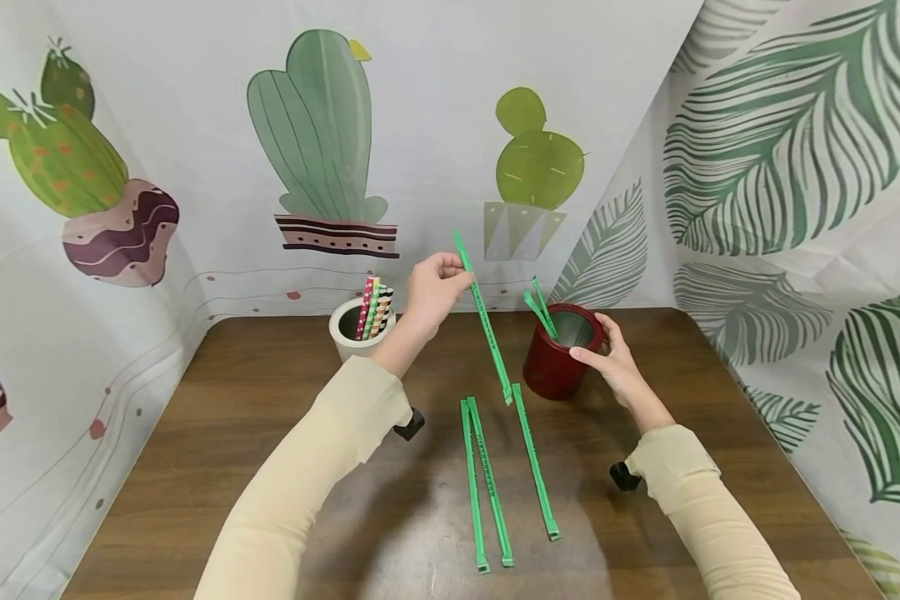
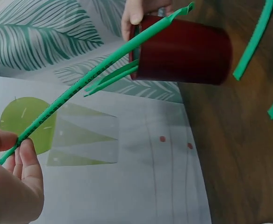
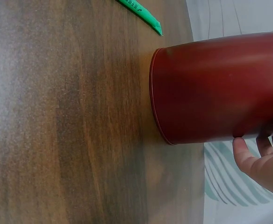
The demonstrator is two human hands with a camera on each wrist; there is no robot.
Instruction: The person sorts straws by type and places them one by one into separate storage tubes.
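Note:
My left hand (image 1: 437,292) pinches a green paper-wrapped straw (image 1: 483,321) near its upper end, and the straw slants down above the table. In the left wrist view the same wrapped straw (image 2: 87,77) stretches from the fingertips toward the red cup. My right hand (image 1: 615,362) holds the dark red cup (image 1: 553,371) by its rim, thumb on the near side and fingers round the right. Two green wrapped straws (image 1: 543,310) lean inside that cup. In the right wrist view, fingertips (image 3: 243,151) touch the cup's side.
Two green wrapped straws (image 1: 486,483) lie side by side on the wooden table (image 1: 217,467), and another wrapped straw (image 1: 536,467) lies to their right. Behind the left forearm stands a white cup (image 1: 339,327) with several patterned straws (image 1: 375,308). A printed cloth (image 1: 435,125) hangs behind the table.

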